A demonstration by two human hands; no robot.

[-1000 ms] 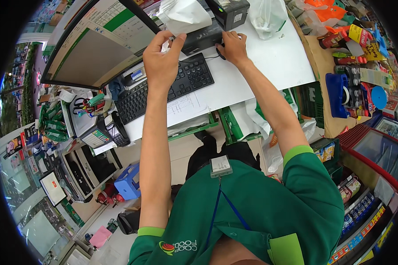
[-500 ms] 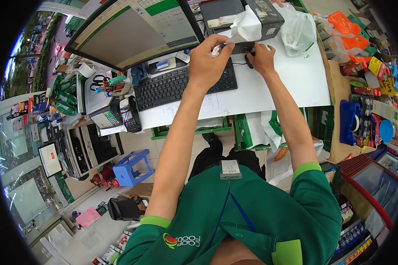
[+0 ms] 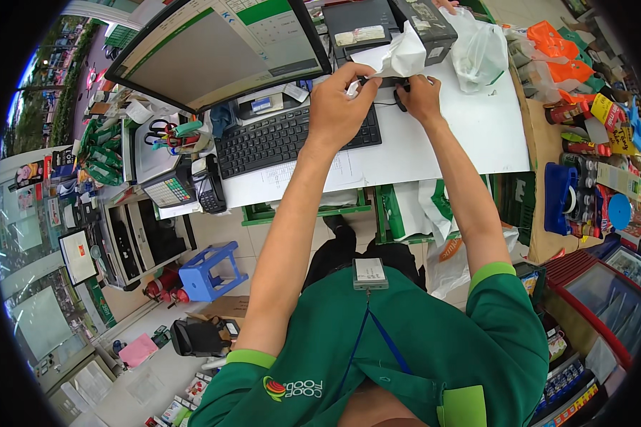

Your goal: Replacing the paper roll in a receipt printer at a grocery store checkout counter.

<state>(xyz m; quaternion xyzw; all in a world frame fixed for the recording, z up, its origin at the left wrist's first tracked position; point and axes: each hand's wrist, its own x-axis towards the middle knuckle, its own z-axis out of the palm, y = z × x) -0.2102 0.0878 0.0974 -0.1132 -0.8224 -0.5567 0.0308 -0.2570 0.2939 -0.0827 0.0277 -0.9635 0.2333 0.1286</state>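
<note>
My left hand [image 3: 340,107] is raised over the right end of the black keyboard [image 3: 263,147], thumb and fingers pinched on a crumpled white paper slip [image 3: 400,57]. The slip stretches rightward from the fingertips in front of a black box. A bit of white also shows below the fingers. Beside it, my right hand [image 3: 423,99] is bent over a small black mouse [image 3: 402,97] on the white counter top, its cable running left. The fingers cover part of the mouse.
A monitor [image 3: 221,50] stands at the far left of the counter [image 3: 470,135]. Behind the slip are a black box [image 3: 431,32] and a white plastic bag [image 3: 479,53], with another person's hand [image 3: 445,6] at the top edge. A card terminal [image 3: 208,186] sits left of the keyboard.
The paper slip has shifted right and lower, now spread more in front of the box. My left hand has moved slightly to the right. My right hand stays at the mouse.
</note>
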